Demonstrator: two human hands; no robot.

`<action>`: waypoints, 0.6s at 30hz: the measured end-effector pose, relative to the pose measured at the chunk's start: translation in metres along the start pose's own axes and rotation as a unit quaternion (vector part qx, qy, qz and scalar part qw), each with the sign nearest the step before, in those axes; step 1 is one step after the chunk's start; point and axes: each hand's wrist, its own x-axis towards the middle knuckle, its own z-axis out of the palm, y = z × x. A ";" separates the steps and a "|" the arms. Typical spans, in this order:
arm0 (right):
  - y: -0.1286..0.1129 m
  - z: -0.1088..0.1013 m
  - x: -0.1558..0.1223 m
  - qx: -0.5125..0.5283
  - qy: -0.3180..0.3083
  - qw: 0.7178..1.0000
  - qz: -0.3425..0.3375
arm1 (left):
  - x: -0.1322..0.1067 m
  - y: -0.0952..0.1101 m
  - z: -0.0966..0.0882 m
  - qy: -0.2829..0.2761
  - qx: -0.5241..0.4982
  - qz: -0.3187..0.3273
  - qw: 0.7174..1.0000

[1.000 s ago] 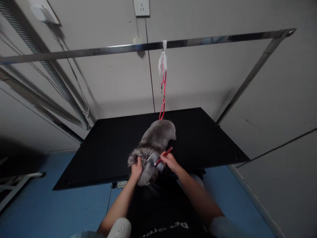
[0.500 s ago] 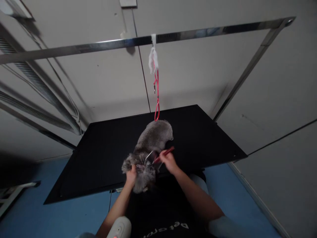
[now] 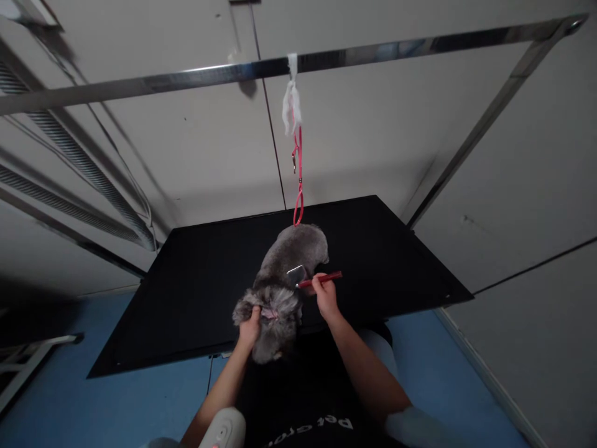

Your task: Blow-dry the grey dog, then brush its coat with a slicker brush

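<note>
A small grey fluffy dog (image 3: 291,261) stands on a black table (image 3: 200,280), facing away from me. A red leash (image 3: 298,180) runs from its neck up to a metal overhead bar (image 3: 401,46). My left hand (image 3: 250,325) grips the fur at the dog's rear left. My right hand (image 3: 324,296) holds a red-handled brush (image 3: 311,279), its metal head resting on the dog's back.
A white cloth knot (image 3: 291,102) ties the leash to the bar. A slanted metal post (image 3: 485,124) rises at the table's right. Ribbed hoses (image 3: 88,168) run along the left wall. A white device (image 3: 222,429) sits low by my left arm. The floor is blue.
The brush has moved from the dog's rump up toward the middle of its back. My left hand stays at the rear fur. The view has shifted slightly.
</note>
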 end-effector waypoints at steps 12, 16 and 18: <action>-0.010 -0.006 0.017 -0.015 -0.086 0.996 0.024 | 0.009 -0.010 -0.007 -0.023 -0.008 0.039 0.999; -0.009 0.000 0.011 -0.030 -0.057 0.998 0.024 | 0.005 -0.006 -0.011 -0.071 -0.065 0.083 0.992; -0.010 0.002 0.010 -0.032 -0.032 0.999 0.016 | 0.003 -0.004 -0.012 -0.096 -0.087 0.090 0.988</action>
